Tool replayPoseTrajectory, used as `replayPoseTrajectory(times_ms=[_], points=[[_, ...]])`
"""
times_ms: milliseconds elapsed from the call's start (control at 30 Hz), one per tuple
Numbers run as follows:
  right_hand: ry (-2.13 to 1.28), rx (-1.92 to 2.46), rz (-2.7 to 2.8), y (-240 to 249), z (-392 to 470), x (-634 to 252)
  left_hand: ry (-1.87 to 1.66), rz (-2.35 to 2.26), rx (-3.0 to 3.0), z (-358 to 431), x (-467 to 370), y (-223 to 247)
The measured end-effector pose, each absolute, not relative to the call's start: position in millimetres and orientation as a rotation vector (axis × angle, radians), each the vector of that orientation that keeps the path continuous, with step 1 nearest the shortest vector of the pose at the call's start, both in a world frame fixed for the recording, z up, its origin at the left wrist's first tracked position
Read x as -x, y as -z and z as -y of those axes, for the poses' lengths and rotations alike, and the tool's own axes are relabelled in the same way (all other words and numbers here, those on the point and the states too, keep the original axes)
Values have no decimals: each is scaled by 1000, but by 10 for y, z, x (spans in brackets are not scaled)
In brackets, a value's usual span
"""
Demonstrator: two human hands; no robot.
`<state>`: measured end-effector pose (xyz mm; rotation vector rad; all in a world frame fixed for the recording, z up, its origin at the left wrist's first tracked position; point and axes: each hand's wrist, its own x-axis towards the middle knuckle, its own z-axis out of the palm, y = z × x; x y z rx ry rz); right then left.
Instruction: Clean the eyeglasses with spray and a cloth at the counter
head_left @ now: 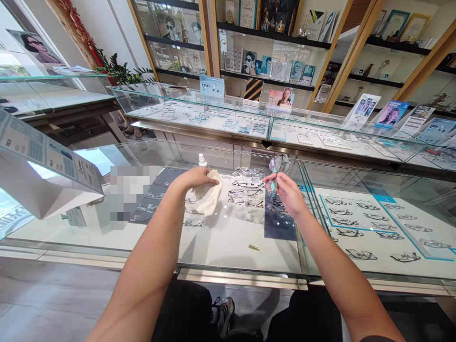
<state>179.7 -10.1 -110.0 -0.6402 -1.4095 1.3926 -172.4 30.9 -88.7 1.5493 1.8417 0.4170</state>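
Observation:
My left hand [195, 179] is closed on a cream-coloured cleaning cloth [209, 195], which hangs down from the fingers above the glass counter. To its right, my right hand [289, 191] pinches a pair of eyeglasses [277, 164] with thin frames, held up on end; the lenses show pink and green reflections. Cloth and eyeglasses are apart. Just beyond my left hand stands a small white spray bottle [202, 160], its lower part hidden by the hand.
Under the glass top [228, 247] lie rows of eyeglasses [245, 192], with more in the right-hand case [359, 221]. A folded card stand [53, 161] is at the left. Across the aisle runs another display case [235, 107], backed by shelves [267, 35].

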Motion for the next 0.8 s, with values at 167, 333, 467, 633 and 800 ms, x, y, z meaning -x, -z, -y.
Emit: replayPoseTrajectory(times_ms=[167, 333, 467, 633, 800], points=[[-1394, 611, 1420, 1085, 111, -1789, -960, -1568, -1402, -175, 1774, 712], [-1426, 567, 1432, 1065, 159, -1766, -1347, -1111, -1226, -54, 1433, 549], [-1433, 586, 1516, 1058, 209, -1720, -1325, -992, -1176, 9, 977, 615], [-1463, 538, 1564, 1092, 215, -1686, -1367, -780, -952, 75, 557, 781], [-1470, 543, 1582, 1116, 206, -1687, -1361, -623, -827, 114, 435, 786]])
